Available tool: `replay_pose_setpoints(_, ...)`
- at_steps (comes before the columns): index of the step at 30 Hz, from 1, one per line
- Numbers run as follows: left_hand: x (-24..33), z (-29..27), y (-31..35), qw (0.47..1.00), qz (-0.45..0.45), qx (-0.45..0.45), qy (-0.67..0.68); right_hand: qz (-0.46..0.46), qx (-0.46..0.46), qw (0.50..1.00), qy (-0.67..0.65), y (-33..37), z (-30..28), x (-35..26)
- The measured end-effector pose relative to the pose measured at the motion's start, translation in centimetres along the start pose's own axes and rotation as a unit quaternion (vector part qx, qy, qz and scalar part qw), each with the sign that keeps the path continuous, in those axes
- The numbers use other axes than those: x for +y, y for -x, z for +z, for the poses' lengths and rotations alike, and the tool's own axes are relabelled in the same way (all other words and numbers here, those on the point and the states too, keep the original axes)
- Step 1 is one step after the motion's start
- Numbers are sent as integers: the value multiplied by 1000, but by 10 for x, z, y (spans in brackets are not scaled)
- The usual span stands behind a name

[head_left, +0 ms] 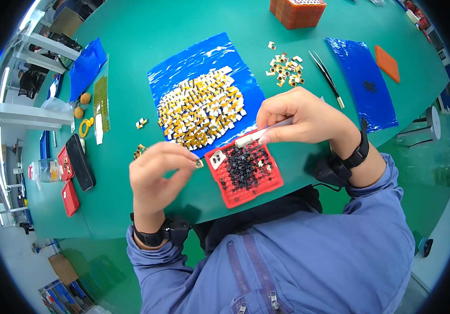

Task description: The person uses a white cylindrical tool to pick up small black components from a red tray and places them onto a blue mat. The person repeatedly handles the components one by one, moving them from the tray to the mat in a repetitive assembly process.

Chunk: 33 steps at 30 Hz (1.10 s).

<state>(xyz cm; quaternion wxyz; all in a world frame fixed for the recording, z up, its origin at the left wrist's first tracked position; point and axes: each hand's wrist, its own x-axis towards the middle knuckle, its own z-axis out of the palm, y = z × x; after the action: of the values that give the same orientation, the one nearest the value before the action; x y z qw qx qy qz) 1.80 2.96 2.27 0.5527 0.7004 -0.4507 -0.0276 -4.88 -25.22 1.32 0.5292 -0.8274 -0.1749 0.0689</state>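
Note:
My left hand (159,172) pinches a small gold-and-white part (200,163) between thumb and fingertips, just left of a red tray (228,200). Many tiny black ring-like pieces (243,167) lie in that tray, with a few small white bits and a white piece with dark holes (217,159) at its corner. Over the tray's far edge, my right hand (298,118) grips a slim tool with a white end (246,140); its other end is partly hidden by the fingers. Beyond the hands, a large heap of gold-and-white parts (201,107) covers a blue sheet (225,49).
Dark tweezers (327,78) lie right of a smaller group of gold-and-white parts (286,69). Another blue sheet (363,83) bears dark bits. An orange tray stack (297,13) stands at the back. Leftward are a black case (80,162), red trays (70,199) and yellow scissor-like handles (84,127).

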Motion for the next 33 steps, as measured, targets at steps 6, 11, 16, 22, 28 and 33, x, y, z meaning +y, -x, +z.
replay_pose_setpoints(6,-1,6,-4,982,130,-86,-104,-4,7,1000,-3,-2,1,6)
replay_pose_setpoints(11,-4,9,-5,985,125,-90,-82,-8,13,1000,14,-1,3,6)
replay_pose_setpoints(16,-5,9,-5,987,108,-92,-77,-13,14,1000,15,-3,2,10)
replay_pose_setpoints(22,-6,8,-5,987,99,-100,-82,8,11,1000,25,-2,0,10)
replay_pose_setpoints(28,-3,-2,-5,970,-58,-130,-196,14,12,999,42,-3,-1,8)
replay_pose_setpoints(33,-17,-13,-2,950,-134,-150,-237,-1,11,998,56,-3,0,9)
